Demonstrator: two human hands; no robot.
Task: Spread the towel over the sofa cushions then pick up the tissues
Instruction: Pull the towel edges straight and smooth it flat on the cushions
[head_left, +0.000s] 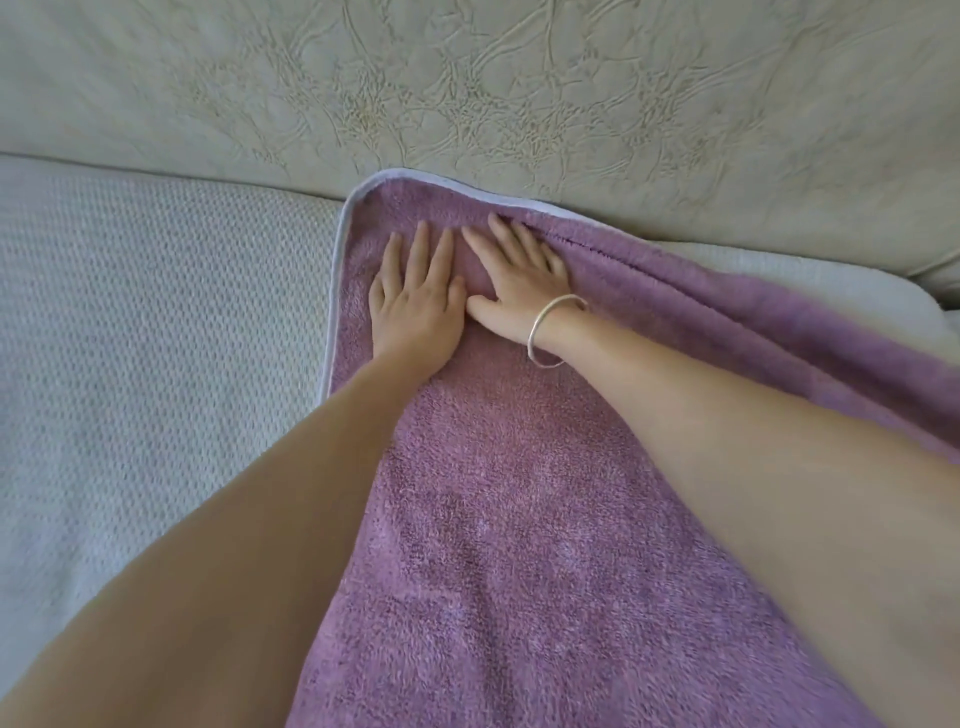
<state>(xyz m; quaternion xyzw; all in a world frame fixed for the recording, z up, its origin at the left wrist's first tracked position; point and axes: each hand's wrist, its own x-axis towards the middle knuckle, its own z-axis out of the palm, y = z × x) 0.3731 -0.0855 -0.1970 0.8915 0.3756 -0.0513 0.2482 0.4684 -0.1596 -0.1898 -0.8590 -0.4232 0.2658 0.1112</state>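
A purple towel (519, 519) with a pale trimmed edge lies on the sofa seat cushion (130, 338), its far corner against the backrest. My left hand (418, 301) rests flat on the towel near that corner, fingers spread. My right hand (519, 280), with a silver bangle on the wrist, lies flat beside it, fingertips at the towel's folded far edge. Both palms press on the cloth; neither grips it. A ridge of towel runs off to the right along the backrest. No tissues are in view.
The sofa backrest (467, 88) with an embossed pattern fills the top. Bare woven cushion lies to the left of the towel. Another pale cushion (831, 291) shows at the right behind the towel's fold.
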